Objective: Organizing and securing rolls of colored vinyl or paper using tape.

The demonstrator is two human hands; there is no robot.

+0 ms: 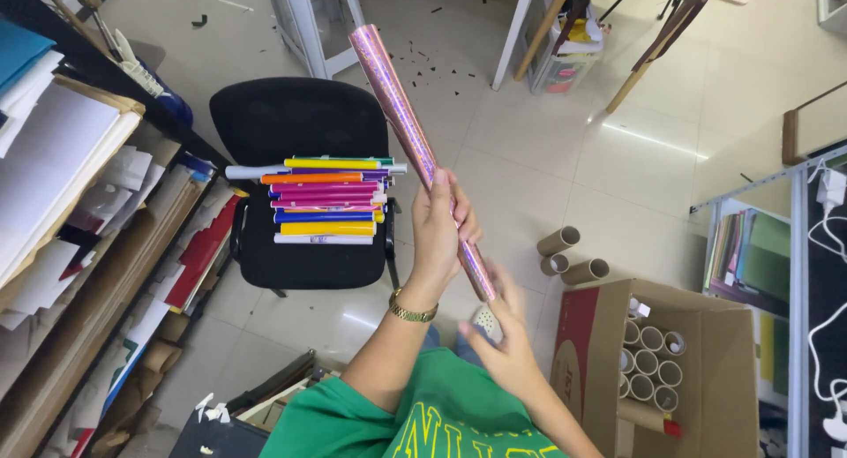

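A long roll of shiny pink holographic foil (401, 114) slants up and away from me toward the upper left. My left hand (438, 229), with a gold watch on the wrist, is closed around the roll's middle. My right hand (503, 334) sits at the roll's lower end with fingers curled near it, blurred. A stack of coloured rolls (325, 200) in orange, yellow, pink, blue and white lies across the seat of a black office chair (296, 118) just left of the hands.
An open cardboard box (697, 361) holding several cardboard tubes stands at the lower right, with three loose tubes (572, 255) on the floor beside it. Shelves of paper and card (79, 211) run along the left. A white stool (309, 21) and table legs stand behind.
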